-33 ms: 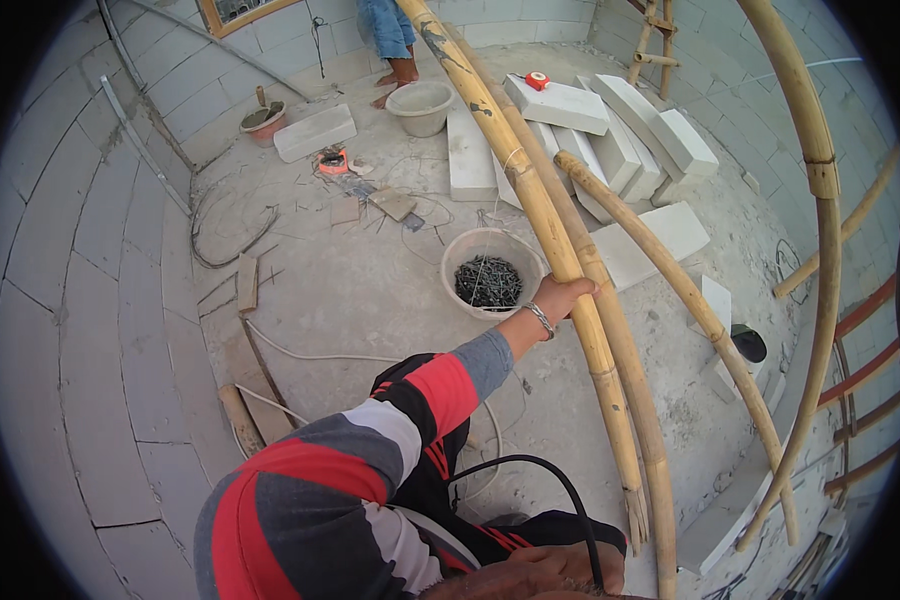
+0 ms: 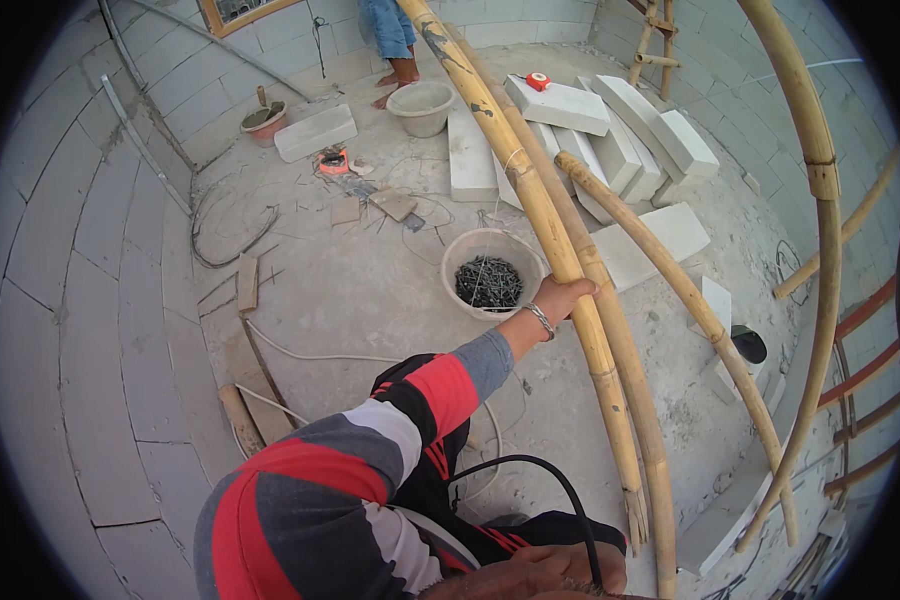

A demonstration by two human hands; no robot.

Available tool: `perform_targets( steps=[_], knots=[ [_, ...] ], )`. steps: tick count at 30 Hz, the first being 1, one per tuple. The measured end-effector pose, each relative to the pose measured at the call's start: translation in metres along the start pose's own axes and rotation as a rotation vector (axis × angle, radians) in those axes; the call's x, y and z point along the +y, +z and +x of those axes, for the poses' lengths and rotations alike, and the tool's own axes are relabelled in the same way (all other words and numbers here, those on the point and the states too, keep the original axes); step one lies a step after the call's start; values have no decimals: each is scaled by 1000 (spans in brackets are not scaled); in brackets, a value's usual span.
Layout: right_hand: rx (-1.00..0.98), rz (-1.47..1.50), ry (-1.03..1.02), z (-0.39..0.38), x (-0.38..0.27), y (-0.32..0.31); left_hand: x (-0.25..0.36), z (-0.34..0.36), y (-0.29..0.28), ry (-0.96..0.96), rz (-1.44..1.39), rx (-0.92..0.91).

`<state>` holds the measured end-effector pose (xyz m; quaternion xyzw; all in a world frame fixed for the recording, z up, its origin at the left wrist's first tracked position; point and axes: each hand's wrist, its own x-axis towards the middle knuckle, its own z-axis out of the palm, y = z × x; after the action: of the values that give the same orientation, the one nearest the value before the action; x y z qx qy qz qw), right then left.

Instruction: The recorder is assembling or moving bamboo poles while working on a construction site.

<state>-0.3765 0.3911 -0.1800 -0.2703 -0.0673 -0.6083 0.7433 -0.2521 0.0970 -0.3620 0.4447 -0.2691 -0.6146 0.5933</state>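
My left hand (image 2: 565, 296), a bracelet at its wrist, is closed around the nearer of two long bamboo poles. This bamboo pole (image 2: 522, 180) slants from the top of the view to the lower middle, and its low end looks split. Close along its right side runs the second bamboo pole (image 2: 625, 360). Just left of my hand stands a pale round tub (image 2: 450, 262) holding many dark nails or screws (image 2: 488, 282). At the bottom edge, bare skin that may be my right hand (image 2: 570, 568) shows beside a black cable (image 2: 560, 475); its fingers cannot be made out.
More bamboo poles stand at right (image 2: 670, 265). Beyond them lie stacked white blocks (image 2: 620, 150) with a red tape measure (image 2: 537, 81) on top. A grey tub (image 2: 420, 108), mortar bucket (image 2: 264, 122), loose cables and boards lie on the concrete floor. Another person's legs (image 2: 395, 40) stand at the back.
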Motion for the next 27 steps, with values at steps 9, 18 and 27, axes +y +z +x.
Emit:
perform_targets(
  steps=[9, 18, 27],
  knots=[
    [-36, -32, 30, 5, -1, -3, -3, 4, 0, 12, 5, -14],
    [-60, -54, 54, 10, -2, -4, -1, 4, 0, 3, 13, -14],
    [-77, -71, 75, 11, -2, -7, 3, 1, 3, 10, -57, -6]
  ],
)
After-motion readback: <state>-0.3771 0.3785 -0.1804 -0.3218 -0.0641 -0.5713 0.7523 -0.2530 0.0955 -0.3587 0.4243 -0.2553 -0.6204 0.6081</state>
